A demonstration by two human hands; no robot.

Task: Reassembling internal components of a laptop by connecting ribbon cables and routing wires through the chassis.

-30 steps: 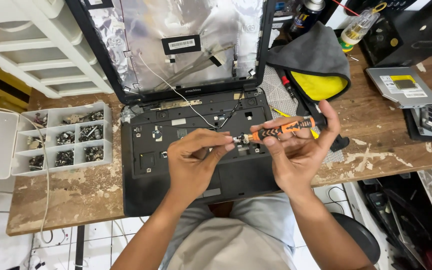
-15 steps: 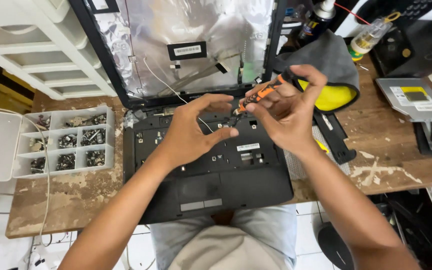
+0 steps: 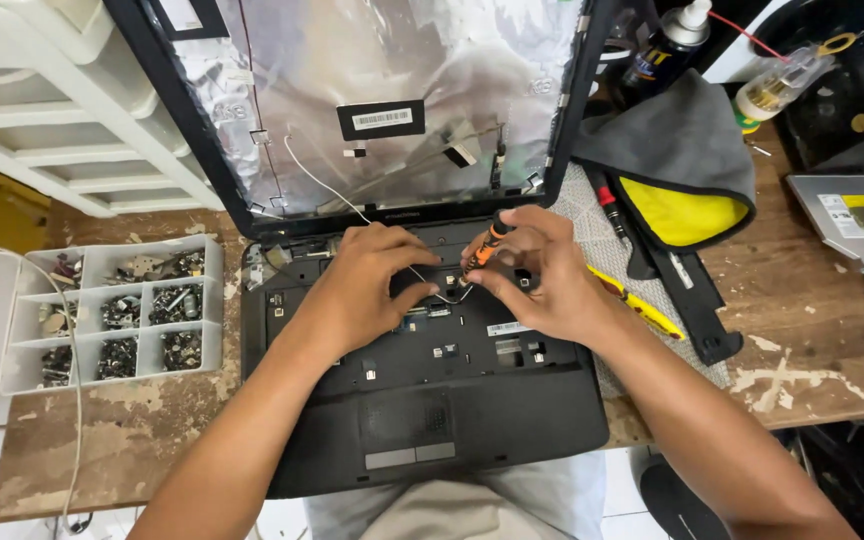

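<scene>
A black laptop base (image 3: 422, 400) with its keyboard removed lies on the worn wooden bench. Its lid (image 3: 372, 100) stands open with no screen panel, showing silver foil and loose cables. My right hand (image 3: 537, 275) grips an orange and black screwdriver (image 3: 487, 245), held nearly upright with its tip down on the upper middle of the base. My left hand (image 3: 367, 290) rests flat on the base just left of the tip, its fingers by a thin white wire (image 3: 327, 185) that runs up into the lid.
A clear compartment box (image 3: 117, 315) of several screws sits at the left, white plastic drawers (image 3: 62, 130) behind it. A grey and yellow cloth (image 3: 682, 170), a yellow tool (image 3: 637, 300), a spray can (image 3: 667, 45), a small bottle (image 3: 782, 85) and an optical drive (image 3: 857, 215) lie at the right.
Both hands moved from above the front of the base toward the hinge. The screwdriver swung from lying level between the hands to standing tip-down on the base.
</scene>
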